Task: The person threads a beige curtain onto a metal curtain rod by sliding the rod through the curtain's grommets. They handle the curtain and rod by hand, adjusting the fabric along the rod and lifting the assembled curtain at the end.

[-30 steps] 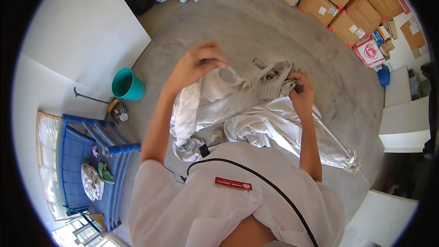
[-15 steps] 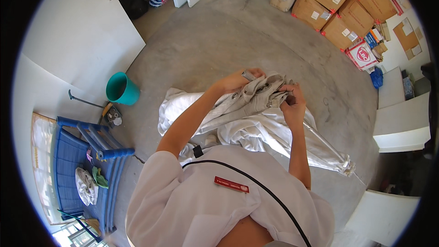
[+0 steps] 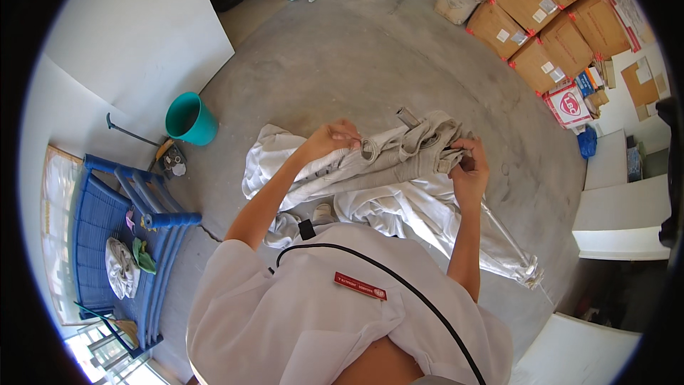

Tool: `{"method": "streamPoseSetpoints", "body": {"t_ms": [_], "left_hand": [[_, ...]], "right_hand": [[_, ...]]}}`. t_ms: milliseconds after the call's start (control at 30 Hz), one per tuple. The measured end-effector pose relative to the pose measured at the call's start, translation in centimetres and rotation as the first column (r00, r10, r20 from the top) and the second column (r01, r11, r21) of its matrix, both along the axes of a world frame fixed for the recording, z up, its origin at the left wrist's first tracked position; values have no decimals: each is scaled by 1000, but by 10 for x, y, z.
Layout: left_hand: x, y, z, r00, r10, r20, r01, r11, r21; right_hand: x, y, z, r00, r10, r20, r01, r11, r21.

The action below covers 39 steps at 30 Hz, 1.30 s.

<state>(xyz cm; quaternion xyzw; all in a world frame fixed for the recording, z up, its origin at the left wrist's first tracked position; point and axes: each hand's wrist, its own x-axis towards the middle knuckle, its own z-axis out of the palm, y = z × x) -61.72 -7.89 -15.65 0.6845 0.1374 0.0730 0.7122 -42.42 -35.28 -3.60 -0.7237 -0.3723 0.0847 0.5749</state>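
Head camera view: a long, gathered off-white fabric bundle (image 3: 406,169) spans the space between both hands. The left hand (image 3: 329,139) has thumb and fingertips drawn narrowly together on the edge of a small round cloth loop (image 3: 372,155) in it; the right hand (image 3: 470,171) pinches its bunched right end. One grey metal tube end (image 3: 407,117) pokes out beyond the folds, between the hands.

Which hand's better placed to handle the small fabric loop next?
Probably left. The left hand has its fingers right by the loop, while the right hand sits farther off, gripping the gathered cloth at its right end.
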Motion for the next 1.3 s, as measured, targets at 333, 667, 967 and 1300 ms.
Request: {"method": "streamPoseSetpoints", "body": {"t_ms": [333,667,967,1300], "left_hand": [[6,-7,-63,981,-92,-171,88,996,-30],[-10,-20,-20,962,-99,-254,114,992,48],[-29,-24,-8,988,-79,-131,111,961,253],[-50,14,67,866,369,336,-492,515,702]], "right_hand": [[4,-2,0,997,51,49,-53,998,29],[-4,0,11,994,4,-107,-2,1000,21],[1,2,8,994,58,-87,-51,995,87],[25,19,-6,989,65,-132,-62,998,28]]}}
